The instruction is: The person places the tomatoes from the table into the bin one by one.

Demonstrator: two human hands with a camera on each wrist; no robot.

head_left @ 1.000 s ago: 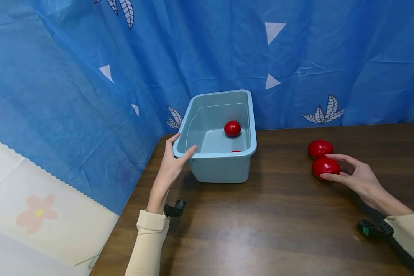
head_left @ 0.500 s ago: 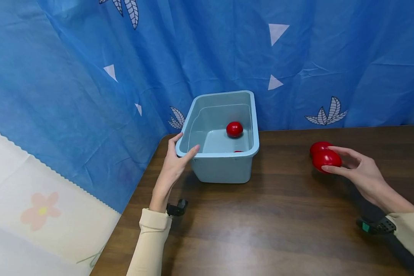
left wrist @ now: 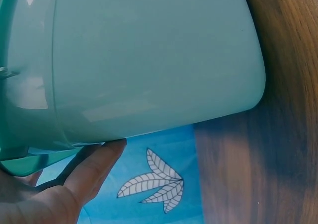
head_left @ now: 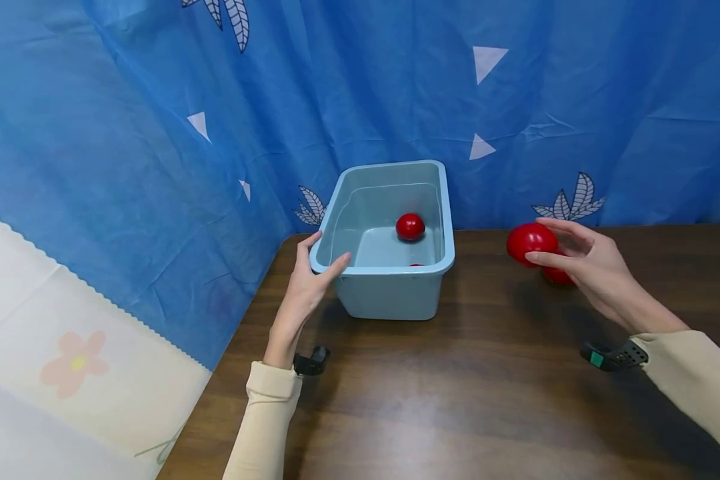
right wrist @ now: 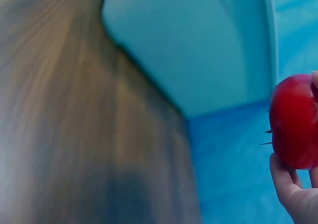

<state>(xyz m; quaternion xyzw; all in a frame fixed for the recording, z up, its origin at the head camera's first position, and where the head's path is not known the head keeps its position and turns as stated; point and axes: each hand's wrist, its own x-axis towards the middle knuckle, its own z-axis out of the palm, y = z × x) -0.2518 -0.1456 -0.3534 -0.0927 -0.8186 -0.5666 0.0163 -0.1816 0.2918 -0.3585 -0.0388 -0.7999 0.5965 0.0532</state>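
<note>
Blue patterned curtain backs a dark wooden table [head_left: 456, 393] in the head view. Left hand [head_left: 308, 287] grips the near left corner of the pale blue bin [head_left: 390, 293], thumb outside and fingers over the rim, apparently to steady it. Right hand [head_left: 582, 263] pinches a red tomato [head_left: 529, 242] above the table, right of the bin. It partly hides a second tomato [head_left: 557, 276] on the table. One tomato [head_left: 410, 227] lies inside the bin; another behind the near wall is barely visible.

Left wrist view: fingers [left wrist: 94, 167] curl under the bin's rim; the thumb is cut off.

Right wrist view: blurred; the held tomato [right wrist: 294, 122] is cut off at the frame edge.
</note>
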